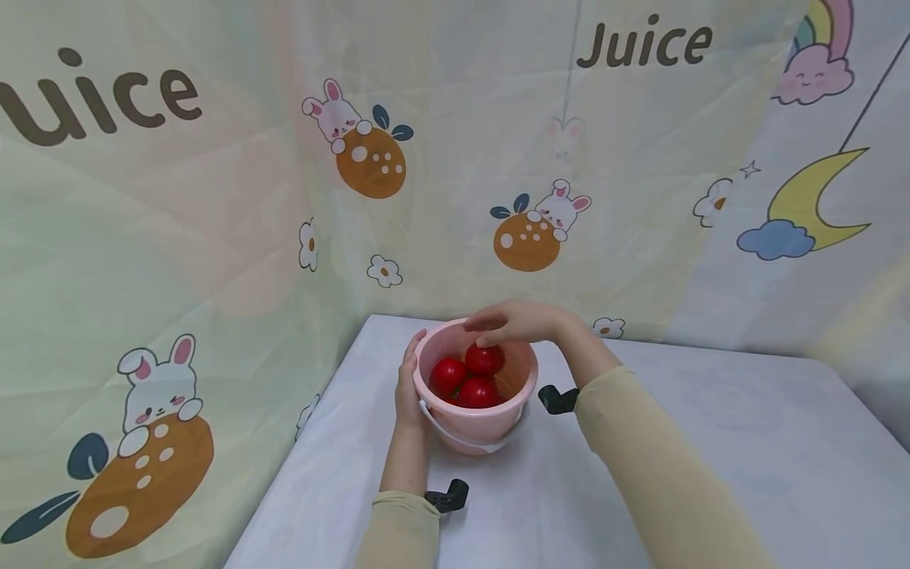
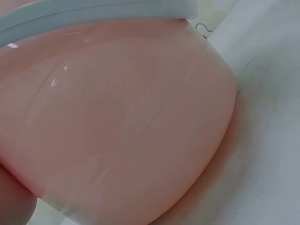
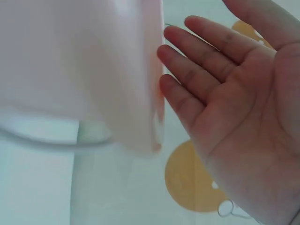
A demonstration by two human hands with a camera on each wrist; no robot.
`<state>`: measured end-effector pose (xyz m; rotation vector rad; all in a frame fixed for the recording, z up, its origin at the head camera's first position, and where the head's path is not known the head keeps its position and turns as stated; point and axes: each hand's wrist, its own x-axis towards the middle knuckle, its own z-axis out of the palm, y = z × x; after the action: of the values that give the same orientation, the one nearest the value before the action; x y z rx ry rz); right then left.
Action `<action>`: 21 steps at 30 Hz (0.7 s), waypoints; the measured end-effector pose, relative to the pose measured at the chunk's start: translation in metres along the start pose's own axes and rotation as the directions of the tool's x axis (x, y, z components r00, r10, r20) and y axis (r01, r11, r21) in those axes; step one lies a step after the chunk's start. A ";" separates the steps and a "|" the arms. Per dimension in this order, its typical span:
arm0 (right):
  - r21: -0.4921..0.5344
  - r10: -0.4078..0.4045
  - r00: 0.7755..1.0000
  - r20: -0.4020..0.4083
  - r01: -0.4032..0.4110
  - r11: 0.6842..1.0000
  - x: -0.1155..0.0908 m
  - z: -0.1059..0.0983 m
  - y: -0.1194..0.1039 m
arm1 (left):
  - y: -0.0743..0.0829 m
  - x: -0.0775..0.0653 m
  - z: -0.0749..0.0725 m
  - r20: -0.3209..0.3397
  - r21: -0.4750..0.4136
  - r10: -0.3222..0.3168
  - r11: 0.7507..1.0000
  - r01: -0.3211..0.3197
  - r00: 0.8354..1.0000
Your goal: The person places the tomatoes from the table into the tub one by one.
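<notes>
A pink bucket (image 1: 472,435) stands on the white table, its pale handle (image 1: 455,437) hanging down on the near side. Inside lie three glossy, round red things (image 1: 479,392); whether they are fruit or balls I cannot tell. My left hand (image 1: 408,391) rests against the bucket's left side, fingers extended up toward the rim. In the left wrist view the bucket wall (image 2: 117,117) fills most of the picture, with a fingertip (image 2: 16,199) at lower left. Above the bucket's far right rim hovers my right hand (image 1: 529,320). Its palm and extended fingers (image 3: 201,56) show nothing held.
The white table (image 1: 682,450) extends to the right and toward me. Behind it and on the left hangs a pale printed cloth (image 1: 455,237) with rabbits and oranges. A small black device (image 1: 558,399) sits at each wrist.
</notes>
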<state>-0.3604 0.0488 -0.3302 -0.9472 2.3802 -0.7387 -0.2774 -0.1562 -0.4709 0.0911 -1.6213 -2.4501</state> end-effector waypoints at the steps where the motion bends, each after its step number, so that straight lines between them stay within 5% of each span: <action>1: -0.005 0.000 1.000 -0.017 0.000 1.000 -0.005 0.000 0.002 | 0.000 0.000 0.000 0.001 -0.002 0.002 1.000 -0.002 1.000; 6: -0.042 0.005 0.986 -0.167 -0.013 0.999 -0.038 0.006 0.016 | -0.001 -0.001 0.002 0.015 -0.038 0.016 0.999 -0.015 1.000; 15: -0.127 0.033 0.905 -0.424 -0.095 0.987 -0.122 0.037 0.046 | 0.001 -0.003 0.004 0.013 -0.033 0.010 0.999 -0.010 1.000; 21: -0.293 0.071 0.835 -0.545 -0.269 0.917 -0.172 0.072 0.064 | 0.002 -0.005 0.003 0.001 -0.029 0.004 1.000 -0.004 1.000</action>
<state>-0.2362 0.1910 -0.3856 -0.7013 3.1239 -0.5469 -0.2731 -0.1532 -0.4677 0.0823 -1.5849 -2.4702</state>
